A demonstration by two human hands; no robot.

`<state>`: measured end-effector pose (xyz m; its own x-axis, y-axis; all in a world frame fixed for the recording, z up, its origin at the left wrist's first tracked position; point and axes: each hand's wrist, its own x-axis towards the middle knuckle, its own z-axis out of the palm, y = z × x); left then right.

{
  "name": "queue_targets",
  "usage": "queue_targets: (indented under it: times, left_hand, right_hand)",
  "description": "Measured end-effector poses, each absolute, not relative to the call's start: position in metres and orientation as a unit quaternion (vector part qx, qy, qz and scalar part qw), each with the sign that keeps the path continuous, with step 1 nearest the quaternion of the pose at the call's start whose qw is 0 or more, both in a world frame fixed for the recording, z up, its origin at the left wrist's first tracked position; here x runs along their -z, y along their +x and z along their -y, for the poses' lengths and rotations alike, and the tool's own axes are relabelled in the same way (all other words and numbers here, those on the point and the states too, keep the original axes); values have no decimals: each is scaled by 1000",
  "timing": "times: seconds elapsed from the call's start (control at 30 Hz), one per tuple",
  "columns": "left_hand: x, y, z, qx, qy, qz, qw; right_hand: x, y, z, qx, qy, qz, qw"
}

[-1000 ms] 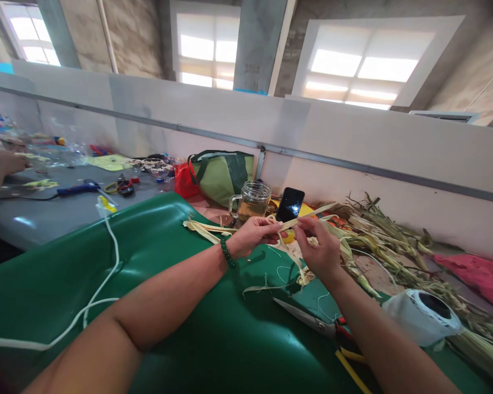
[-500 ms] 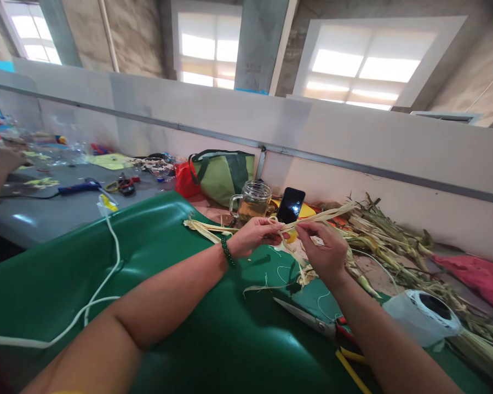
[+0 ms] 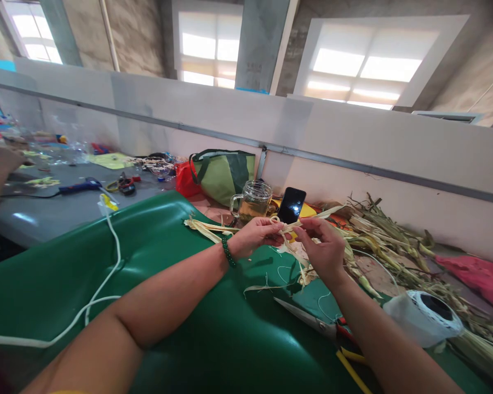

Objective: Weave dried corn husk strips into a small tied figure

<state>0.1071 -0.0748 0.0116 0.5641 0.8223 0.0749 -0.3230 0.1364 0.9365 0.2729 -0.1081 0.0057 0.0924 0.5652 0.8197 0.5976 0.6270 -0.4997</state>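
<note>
Pale strips of dried corn husk stretch between my two hands above the green mat. My left hand, with a green beaded bracelet at the wrist, pinches the strips close to a small curled loop. Close by on the right, the thumb and fingers of my right hand are closed on the same strips. Loose ends hang down beneath the hands toward scraps on the mat. Below them lies a pair of scissors, its blades pointing left and its handles partly hidden by my right forearm.
Behind my hands stand a glass mug and a phone. Dried husks are heaped at right, near a thread spool. A white cord crosses the green mat. Another person's hand shows at far left.
My right hand has shifted slightly, its fingers more curled around the husk. The long strip end that stuck out to the right now shows less. My left hand holds its place.
</note>
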Motion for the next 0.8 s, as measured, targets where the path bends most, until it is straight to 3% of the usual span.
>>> queue_targets:
  times: [0.33,0.67,0.8]
  left_hand:
    - [-13,106,77,-390,540,-240,706]
    - [-13,107,76,-401,543,-243,697]
    - [-14,108,78,-409,542,-242,693]
  right_hand:
    - [-6,270,111,4,-431,673,601]
    - [-9,269,117,198,-374,706,568]
    - [-8,270,116,220,-365,719,550]
